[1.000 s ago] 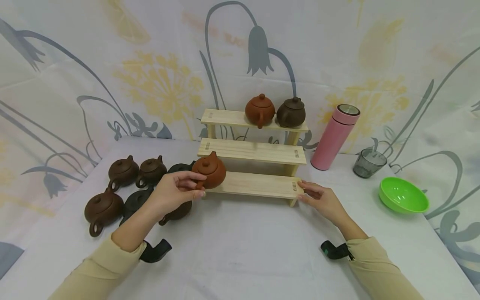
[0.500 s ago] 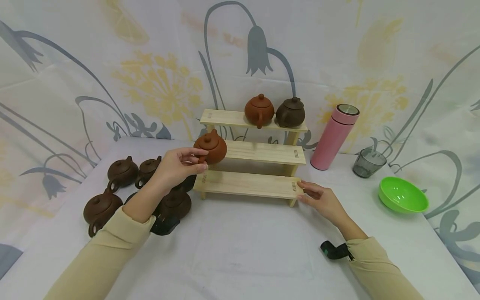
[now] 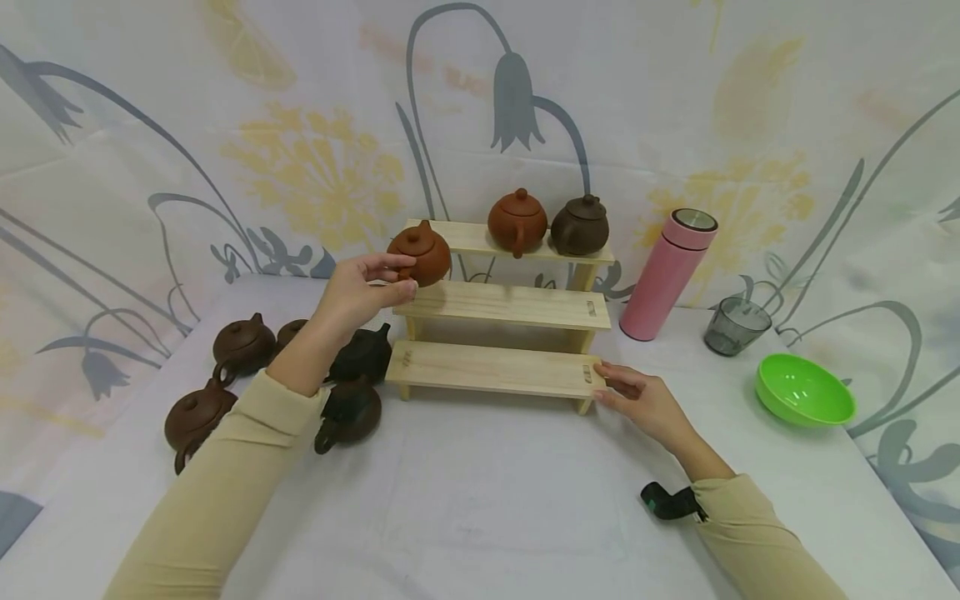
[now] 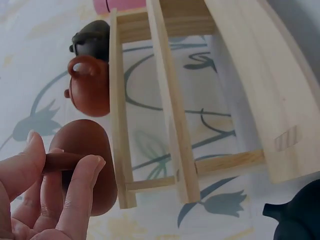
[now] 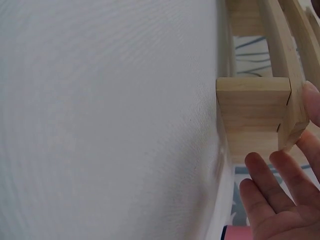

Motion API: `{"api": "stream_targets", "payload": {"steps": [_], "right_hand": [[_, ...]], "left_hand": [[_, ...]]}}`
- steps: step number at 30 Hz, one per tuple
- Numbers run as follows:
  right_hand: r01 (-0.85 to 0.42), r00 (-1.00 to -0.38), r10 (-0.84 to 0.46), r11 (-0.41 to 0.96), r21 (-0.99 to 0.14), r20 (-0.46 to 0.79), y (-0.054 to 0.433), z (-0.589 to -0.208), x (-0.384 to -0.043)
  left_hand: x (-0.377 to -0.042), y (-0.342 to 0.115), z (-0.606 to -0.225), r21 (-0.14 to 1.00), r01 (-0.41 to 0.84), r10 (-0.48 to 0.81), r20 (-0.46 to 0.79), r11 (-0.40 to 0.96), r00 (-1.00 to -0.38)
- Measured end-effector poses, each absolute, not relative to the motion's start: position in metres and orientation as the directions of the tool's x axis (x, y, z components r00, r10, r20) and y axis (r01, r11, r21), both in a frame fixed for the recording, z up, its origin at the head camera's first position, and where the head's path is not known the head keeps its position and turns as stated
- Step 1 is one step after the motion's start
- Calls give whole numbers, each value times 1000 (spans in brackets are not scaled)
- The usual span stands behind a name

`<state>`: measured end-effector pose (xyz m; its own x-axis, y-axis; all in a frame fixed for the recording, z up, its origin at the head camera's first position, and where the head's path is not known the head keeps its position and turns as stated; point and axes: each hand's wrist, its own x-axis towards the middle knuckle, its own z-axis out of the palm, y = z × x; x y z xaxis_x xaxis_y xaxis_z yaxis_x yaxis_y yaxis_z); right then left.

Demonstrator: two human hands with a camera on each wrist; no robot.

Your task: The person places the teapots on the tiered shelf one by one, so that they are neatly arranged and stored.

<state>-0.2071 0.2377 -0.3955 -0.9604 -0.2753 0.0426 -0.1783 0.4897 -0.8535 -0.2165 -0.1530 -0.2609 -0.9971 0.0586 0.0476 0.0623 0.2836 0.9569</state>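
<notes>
My left hand (image 3: 358, 292) pinches the handle of a reddish-brown clay teapot (image 3: 426, 257) and holds it up by the left end of the wooden three-tier shelf (image 3: 495, 367). In the left wrist view, thumb and fingers close on the handle (image 4: 64, 161), and the teapot's body (image 4: 100, 190) lies close alongside the top board's end. Another reddish teapot (image 3: 517, 223) and a dark brown teapot (image 3: 582, 227) stand on the right part of the top board. My right hand (image 3: 647, 407) grips the right end of the lowest board (image 5: 294, 112) between thumb and fingers.
Several dark teapots stand on the table at left, among them a brown one (image 3: 243, 346) and a black one (image 3: 363, 357); my left sleeve partly hides the group. Right of the shelf are a pink thermos (image 3: 666, 279), a grey glass (image 3: 738, 327) and a green bowl (image 3: 802, 392).
My left hand has raised the reddish teapot from beside the lowest board, past the middle one, to the top board's left end. The right hand stays at the lowest board.
</notes>
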Motion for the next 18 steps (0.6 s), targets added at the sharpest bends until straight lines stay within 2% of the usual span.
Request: {"api": "stream_targets", "payload": {"steps": [8, 18], "right_hand": [[-185, -959, -281, 494, -849, 45, 238, -396, -208], [-191, -958, -282, 500, -844, 50, 239, -396, -208]], "left_hand": [[-235, -145, -251, 983, 42, 8, 41, 178, -999], [-252, -130, -246, 979, 47, -31, 54, 198, -998]]}}
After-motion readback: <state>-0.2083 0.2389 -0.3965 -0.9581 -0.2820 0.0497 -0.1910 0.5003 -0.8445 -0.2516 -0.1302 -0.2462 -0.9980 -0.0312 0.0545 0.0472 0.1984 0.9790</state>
